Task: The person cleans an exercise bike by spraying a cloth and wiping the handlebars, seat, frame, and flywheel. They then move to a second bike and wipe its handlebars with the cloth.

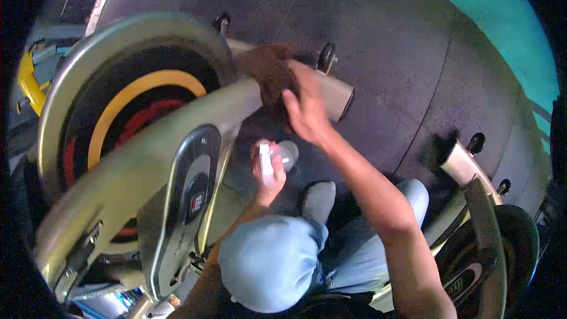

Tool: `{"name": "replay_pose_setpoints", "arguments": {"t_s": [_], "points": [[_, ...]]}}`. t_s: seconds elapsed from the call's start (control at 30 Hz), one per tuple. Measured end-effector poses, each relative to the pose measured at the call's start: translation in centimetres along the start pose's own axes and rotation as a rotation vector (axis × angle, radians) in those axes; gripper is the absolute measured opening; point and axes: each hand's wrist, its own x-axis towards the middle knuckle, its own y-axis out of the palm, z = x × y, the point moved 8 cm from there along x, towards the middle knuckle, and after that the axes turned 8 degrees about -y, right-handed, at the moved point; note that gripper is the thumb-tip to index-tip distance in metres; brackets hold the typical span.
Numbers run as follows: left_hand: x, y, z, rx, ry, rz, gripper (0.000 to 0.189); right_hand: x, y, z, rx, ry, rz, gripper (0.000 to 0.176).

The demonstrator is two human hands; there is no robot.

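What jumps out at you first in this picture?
The big silver wheel with yellow and red rings fills the left side. In the middle, the right hand presses a brown cloth on the grey bar, and just below, the left hand holds a small clear bottle.

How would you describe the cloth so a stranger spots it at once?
Find the exercise bike's big flywheel on the left. Follow the beige frame tube rightward to the right hand. Under it lies the cloth: dark brown and draped, unlike the pale metal around.

Brown cloth point(269, 71), grey bike frame point(147, 153)
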Motion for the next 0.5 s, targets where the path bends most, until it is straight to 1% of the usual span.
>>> {"name": "replay_pose_setpoints", "arguments": {"t_s": [0.03,0.07,0.13,0.17,0.23,0.27,0.3,0.37,0.4,0.43,0.5], "points": [[-0.3,-0.1,0.3,-0.081,-0.040,-0.031,0.028,0.1,3.2,-2.7,0.077,0.053,-0.079,0.043],[-1.0,-0.3,0.6,-0.108,-0.049,-0.024,0.028,1.1,4.0,-3.2,0.069,0.062,-0.090,0.043],[-1.1,-0.2,1.2,-0.157,-0.040,-0.007,0.029,2.4,4.9,-2.7,0.038,-0.046,-0.059,0.039],[-1.2,-0.2,1.0,-0.138,-0.039,0.028,0.030,1.4,5.3,-2.8,0.043,-0.012,-0.026,0.039],[-1.0,0.0,0.8,-0.137,-0.072,0.031,0.032,1.9,4.8,-3.3,-0.027,-0.011,-0.062,0.036],[-0.5,0.0,0.4,-0.139,-0.058,0.036,0.034,2.1,4.8,-3.2,0.021,-0.080,0.012,0.036],[-0.7,-0.1,0.3,-0.138,-0.046,0.043,0.034,1.5,3.2,-3.4,0.020,-0.079,-0.002,0.036],[-1.0,0.3,1.6,-0.168,-0.098,0.069,0.032,-1.3,1.3,-1.6,-0.400,-0.387,0.355,0.039],[-1.0,0.3,1.4,-0.161,-0.052,0.025,0.036,-2.8,0.1,-1.4,-0.421,-0.405,0.440,0.039],[-0.8,0.2,0.9,-0.165,-0.040,0.017,0.036,-4.6,-0.9,-1.0,-0.436,-0.424,0.528,0.039],[-0.5,0.2,0.4,-0.065,-0.069,0.040,0.038,-6.7,-4.3,-0.8,-0.255,-0.221,0.594,0.035]]}}
